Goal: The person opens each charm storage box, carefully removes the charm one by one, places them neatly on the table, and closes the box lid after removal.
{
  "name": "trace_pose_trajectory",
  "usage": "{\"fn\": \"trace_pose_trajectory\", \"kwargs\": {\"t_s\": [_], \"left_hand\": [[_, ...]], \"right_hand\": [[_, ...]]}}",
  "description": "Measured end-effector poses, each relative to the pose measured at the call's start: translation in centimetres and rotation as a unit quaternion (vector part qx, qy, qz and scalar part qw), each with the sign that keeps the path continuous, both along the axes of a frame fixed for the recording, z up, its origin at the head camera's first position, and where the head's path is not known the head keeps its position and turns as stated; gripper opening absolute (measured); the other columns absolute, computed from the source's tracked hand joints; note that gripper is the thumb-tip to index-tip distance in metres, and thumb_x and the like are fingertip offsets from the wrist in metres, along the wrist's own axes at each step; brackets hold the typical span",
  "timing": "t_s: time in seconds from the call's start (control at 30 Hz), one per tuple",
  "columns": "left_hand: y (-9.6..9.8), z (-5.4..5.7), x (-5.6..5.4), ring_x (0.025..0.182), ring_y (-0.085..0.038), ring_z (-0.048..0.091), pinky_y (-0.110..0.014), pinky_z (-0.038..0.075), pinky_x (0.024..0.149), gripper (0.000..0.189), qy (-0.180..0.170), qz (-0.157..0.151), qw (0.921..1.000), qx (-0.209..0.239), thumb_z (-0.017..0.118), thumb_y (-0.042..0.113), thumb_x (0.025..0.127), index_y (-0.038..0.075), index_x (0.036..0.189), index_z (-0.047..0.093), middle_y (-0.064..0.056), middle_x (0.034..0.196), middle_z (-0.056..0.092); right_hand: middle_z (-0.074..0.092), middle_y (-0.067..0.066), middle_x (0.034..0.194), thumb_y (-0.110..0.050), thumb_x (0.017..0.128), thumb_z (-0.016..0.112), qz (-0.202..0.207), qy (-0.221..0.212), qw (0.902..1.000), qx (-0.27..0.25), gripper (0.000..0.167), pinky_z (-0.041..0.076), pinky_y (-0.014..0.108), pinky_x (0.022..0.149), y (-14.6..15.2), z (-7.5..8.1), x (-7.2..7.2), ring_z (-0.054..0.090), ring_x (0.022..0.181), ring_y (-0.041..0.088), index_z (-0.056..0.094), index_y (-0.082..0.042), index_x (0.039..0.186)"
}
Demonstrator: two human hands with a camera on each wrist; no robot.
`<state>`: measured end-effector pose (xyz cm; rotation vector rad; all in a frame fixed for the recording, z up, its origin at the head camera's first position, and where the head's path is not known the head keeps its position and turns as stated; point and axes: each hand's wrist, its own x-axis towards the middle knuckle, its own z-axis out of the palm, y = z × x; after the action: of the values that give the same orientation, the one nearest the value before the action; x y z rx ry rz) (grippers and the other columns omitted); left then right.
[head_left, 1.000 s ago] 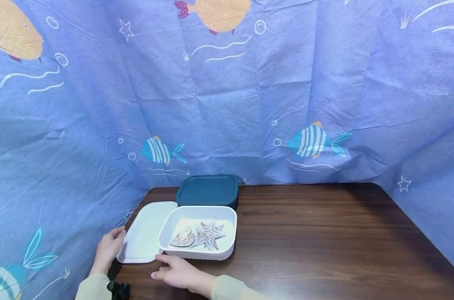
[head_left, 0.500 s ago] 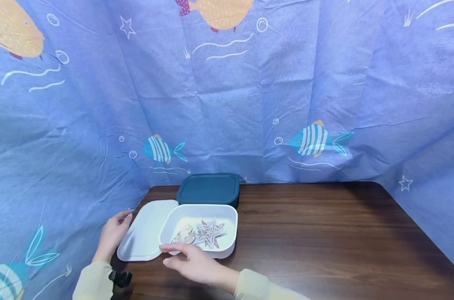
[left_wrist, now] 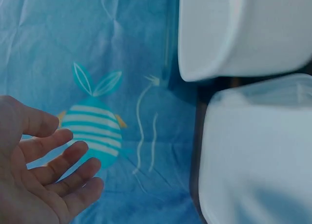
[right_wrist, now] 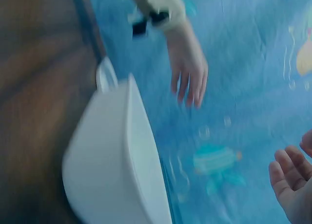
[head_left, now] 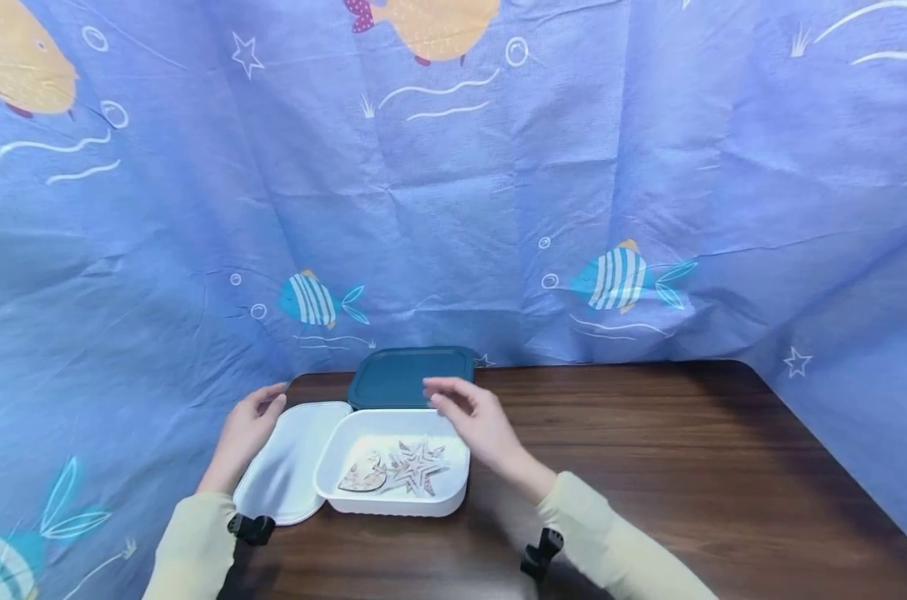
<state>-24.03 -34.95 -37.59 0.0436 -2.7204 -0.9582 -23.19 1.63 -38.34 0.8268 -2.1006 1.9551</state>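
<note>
My left hand [head_left: 247, 429] hovers over the left edge of the white lid [head_left: 277, 487], its fingers relaxed and holding nothing, as the left wrist view also shows. My right hand [head_left: 479, 421] is raised over the back right corner of the white box [head_left: 393, 506], fingers loosely bent around nothing. Inside the open box lie a heart-shaped patterned piece [head_left: 363, 475] and star-shaped pieces [head_left: 418, 468]. The lid lies flat against the left side of the box. Behind the box sits a dark teal box [head_left: 401, 375] with its lid on, partly hidden by my right hand.
The dark wooden table [head_left: 648, 467] extends to the right of the boxes. A blue curtain [head_left: 453, 183] printed with fish hangs along the back and both sides. Black wrist mounts [head_left: 542, 552] sit at both sleeves.
My right hand has risen from the front left of the white box to above its back right corner. My left hand has moved forward along the lid's left edge. Boxes and lid stay put.
</note>
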Motion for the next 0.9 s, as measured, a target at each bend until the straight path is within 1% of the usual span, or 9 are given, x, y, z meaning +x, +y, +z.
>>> {"fn": "trace_pose_trajectory", "kwargs": {"t_s": [0.1,0.17,0.27,0.37,0.53,0.67,0.77,0.83,0.9], "left_hand": [[0.5,0.6,-0.3,0.125,-0.050,0.052,-0.060,0.043,0.101,0.049,0.013,-0.006,0.9999,-0.008,0.044,0.031,0.109,-0.006,0.142,0.052,-0.032,0.137,0.055],[0.7,0.8,-0.6,0.125,-0.050,0.052,-0.060,0.044,0.100,0.050,0.012,-0.009,0.9998,-0.012,0.044,0.031,0.109,-0.005,0.142,0.052,-0.031,0.137,0.055],[0.9,1.0,-1.3,0.125,-0.050,0.052,-0.059,0.045,0.099,0.051,0.006,-0.011,0.9999,-0.010,0.043,0.032,0.109,-0.004,0.143,0.051,-0.031,0.139,0.054],[1.2,1.1,-2.1,0.125,-0.049,0.052,-0.059,0.046,0.098,0.051,0.002,-0.015,0.9999,-0.004,0.043,0.033,0.109,-0.003,0.144,0.050,-0.030,0.139,0.053],[1.7,1.2,-3.2,0.126,-0.048,0.051,-0.058,0.046,0.099,0.051,-0.001,-0.021,0.9998,0.005,0.044,0.030,0.109,-0.004,0.146,0.047,-0.030,0.141,0.053],[2.0,1.1,-3.9,0.131,-0.048,0.048,-0.058,0.043,0.103,0.059,-0.013,-0.018,0.9993,0.029,0.044,0.029,0.109,-0.003,0.155,0.029,-0.030,0.142,0.051],[2.1,0.8,-4.6,0.133,-0.047,0.046,-0.058,0.041,0.106,0.065,-0.019,-0.015,0.9983,0.053,0.044,0.028,0.108,-0.001,0.159,0.017,-0.029,0.144,0.049],[2.1,0.5,-5.1,0.133,-0.048,0.045,-0.058,0.041,0.106,0.064,-0.019,-0.016,0.9980,0.058,0.044,0.027,0.108,-0.002,0.159,0.017,-0.029,0.144,0.048],[2.2,0.1,-5.6,0.133,-0.048,0.045,-0.058,0.041,0.105,0.061,-0.017,-0.018,0.9985,0.050,0.044,0.026,0.108,-0.003,0.158,0.023,-0.030,0.144,0.048]], "right_hand": [[0.072,0.010,0.118,-0.015,0.100,0.064,-0.048,0.019,0.9985,0.018,0.027,0.054,0.030,0.094,1.8,-0.1,-1.5,0.068,0.109,0.020,0.070,-0.007,0.126],[0.072,0.006,0.118,-0.014,0.100,0.065,-0.075,0.029,0.9962,0.034,0.027,0.054,0.032,0.093,2.8,-0.3,-2.4,0.067,0.109,0.017,0.070,-0.007,0.125],[0.072,0.002,0.117,-0.013,0.099,0.066,-0.100,0.041,0.9928,0.052,0.025,0.054,0.033,0.093,4.1,-0.7,-3.7,0.067,0.108,0.015,0.071,-0.008,0.123],[0.072,0.004,0.116,-0.013,0.099,0.067,-0.117,0.054,0.9887,0.076,0.024,0.054,0.035,0.092,5.0,-1.1,-4.9,0.066,0.107,0.015,0.072,-0.010,0.121],[0.071,0.007,0.117,-0.012,0.097,0.069,-0.129,0.069,0.9831,0.110,0.025,0.055,0.037,0.089,5.8,-1.9,-6.2,0.067,0.104,0.018,0.073,-0.010,0.121],[0.071,0.010,0.113,-0.007,0.095,0.070,-0.128,0.071,0.9809,0.128,0.023,0.056,0.039,0.085,5.9,-3.1,-6.7,0.068,0.100,0.021,0.074,-0.006,0.118],[0.071,0.009,0.113,-0.005,0.094,0.070,-0.133,0.065,0.9782,0.146,0.022,0.056,0.039,0.085,5.9,-4.3,-7.1,0.067,0.101,0.022,0.074,-0.006,0.116],[0.070,0.007,0.117,-0.006,0.094,0.071,-0.138,0.059,0.9763,0.156,0.024,0.056,0.040,0.086,6.0,-5.0,-7.4,0.067,0.104,0.024,0.073,-0.007,0.117],[0.069,0.009,0.121,-0.007,0.093,0.072,-0.140,0.053,0.9758,0.159,0.026,0.056,0.044,0.088,6.1,-5.6,-7.8,0.066,0.108,0.028,0.072,-0.007,0.119]]}}
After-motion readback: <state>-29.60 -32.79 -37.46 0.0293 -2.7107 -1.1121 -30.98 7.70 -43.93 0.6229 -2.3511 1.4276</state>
